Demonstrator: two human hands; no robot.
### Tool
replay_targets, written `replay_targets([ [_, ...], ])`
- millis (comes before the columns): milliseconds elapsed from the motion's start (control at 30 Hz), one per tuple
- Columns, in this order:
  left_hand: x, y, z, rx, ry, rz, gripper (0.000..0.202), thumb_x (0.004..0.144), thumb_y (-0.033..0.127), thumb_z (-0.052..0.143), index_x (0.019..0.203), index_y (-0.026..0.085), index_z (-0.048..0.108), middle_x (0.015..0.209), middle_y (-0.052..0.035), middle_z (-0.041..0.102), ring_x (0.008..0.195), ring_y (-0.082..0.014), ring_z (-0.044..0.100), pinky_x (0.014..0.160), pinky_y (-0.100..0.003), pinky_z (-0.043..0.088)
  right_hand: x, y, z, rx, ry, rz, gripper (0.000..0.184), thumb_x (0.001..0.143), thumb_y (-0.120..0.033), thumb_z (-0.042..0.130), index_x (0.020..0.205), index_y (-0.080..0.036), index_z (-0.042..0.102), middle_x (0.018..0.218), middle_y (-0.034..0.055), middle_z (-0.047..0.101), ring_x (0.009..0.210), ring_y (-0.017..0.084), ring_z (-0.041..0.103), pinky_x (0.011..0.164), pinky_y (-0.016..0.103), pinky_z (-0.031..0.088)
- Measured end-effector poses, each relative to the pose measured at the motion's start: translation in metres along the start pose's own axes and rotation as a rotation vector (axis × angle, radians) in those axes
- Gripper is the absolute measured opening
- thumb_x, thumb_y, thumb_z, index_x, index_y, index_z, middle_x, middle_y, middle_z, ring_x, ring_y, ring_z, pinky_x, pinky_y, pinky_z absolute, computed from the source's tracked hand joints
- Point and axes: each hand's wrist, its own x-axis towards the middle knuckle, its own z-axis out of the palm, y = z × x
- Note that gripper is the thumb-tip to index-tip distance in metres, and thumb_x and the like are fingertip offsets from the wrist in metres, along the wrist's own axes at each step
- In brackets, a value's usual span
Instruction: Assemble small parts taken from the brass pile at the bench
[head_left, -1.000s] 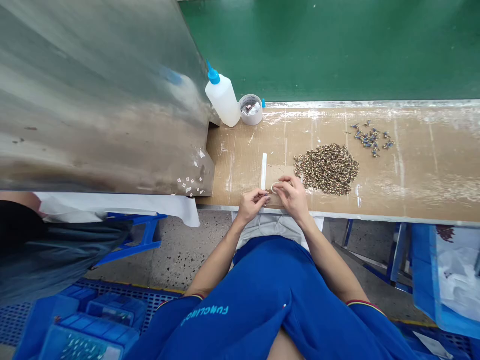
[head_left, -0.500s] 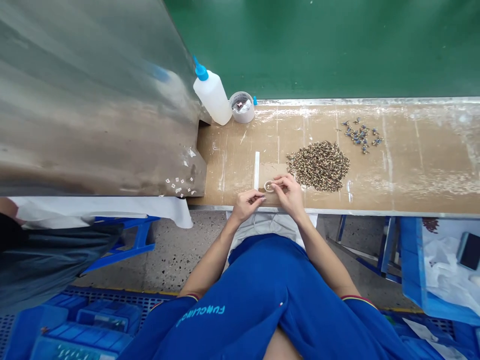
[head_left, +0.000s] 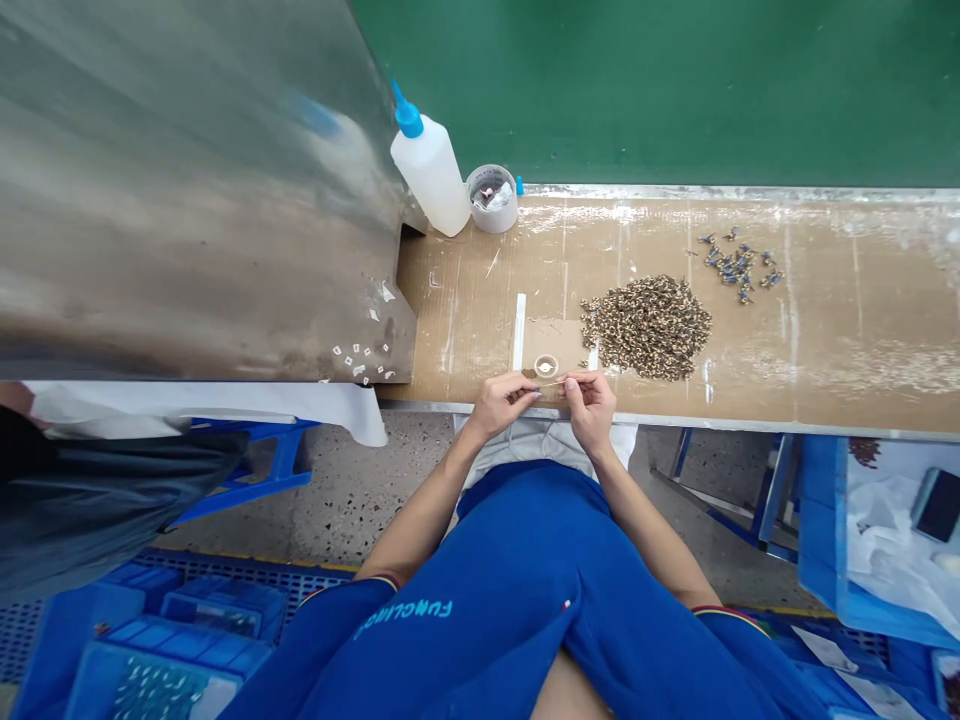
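My left hand (head_left: 504, 405) and my right hand (head_left: 590, 408) rest at the front edge of a tan cardboard-covered bench (head_left: 840, 340). Between them, my right fingertips pinch a thin metal pin (head_left: 551, 382). My left fingers are curled close to its other end, and I cannot tell if they grip it. Just above lies a small white ring (head_left: 546, 366) on a cardboard patch (head_left: 561, 342), touching neither hand. To the right sits a heap of small brass parts (head_left: 646, 328), with several blue-and-metal parts (head_left: 736, 265) farther back.
A glue bottle with a blue tip (head_left: 429, 172) and a round tub (head_left: 491, 198) stand at the back. A white strip (head_left: 518, 332) lies left of the patch. A large metal panel (head_left: 187, 180) fills the left side. Blue crates (head_left: 161, 670) sit below.
The white ring now lies free on the patch, no longer at my right fingertips. My hands have drawn slightly apart and toward me, with the thin pin between them.
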Motion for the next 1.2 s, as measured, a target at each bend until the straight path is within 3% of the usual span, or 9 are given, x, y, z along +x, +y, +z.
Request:
replay_targets([
  [667, -0.0006, -0.0015, 0.0062, -0.007, 0.008, -0.034, 0.026, 0.094, 0.035, 0.062, 0.083, 0.014, 0.072, 0.072, -0.0035, 0.066, 0.056, -0.0095, 0.054, 0.053, -0.02, 0.043, -0.0005, 0.0064, -0.0022, -0.07, -0.093, -0.007, 0.031, 0.091, -0.053, 0.062, 0.089, -0.022, 0.063, 0.081, 0.004, 0.07, 0.07, 0.017, 0.067, 0.064, 0.032, 0.057],
  [1000, -0.0012, -0.0036, 0.0044, -0.027, -0.027, -0.048, 0.025, 0.094, 0.035, 0.063, 0.089, 0.015, 0.075, 0.074, -0.0041, 0.066, 0.058, -0.0108, 0.055, 0.056, -0.022, 0.044, 0.0005, 0.0063, -0.0017, -0.11, -0.094, -0.004, 0.034, 0.091, -0.056, 0.06, 0.088, -0.022, 0.062, 0.08, 0.0037, 0.068, 0.067, 0.017, 0.065, 0.06, 0.03, 0.055],
  [1200, -0.0008, -0.0028, 0.0023, -0.03, -0.027, 0.013, 0.026, 0.096, 0.035, 0.061, 0.091, 0.015, 0.075, 0.074, -0.0043, 0.066, 0.06, -0.0116, 0.056, 0.057, -0.022, 0.044, 0.0004, 0.0063, -0.0027, -0.06, -0.107, 0.01, 0.033, 0.09, -0.055, 0.063, 0.088, -0.022, 0.063, 0.079, 0.0029, 0.07, 0.059, 0.014, 0.063, 0.055, 0.029, 0.055],
])
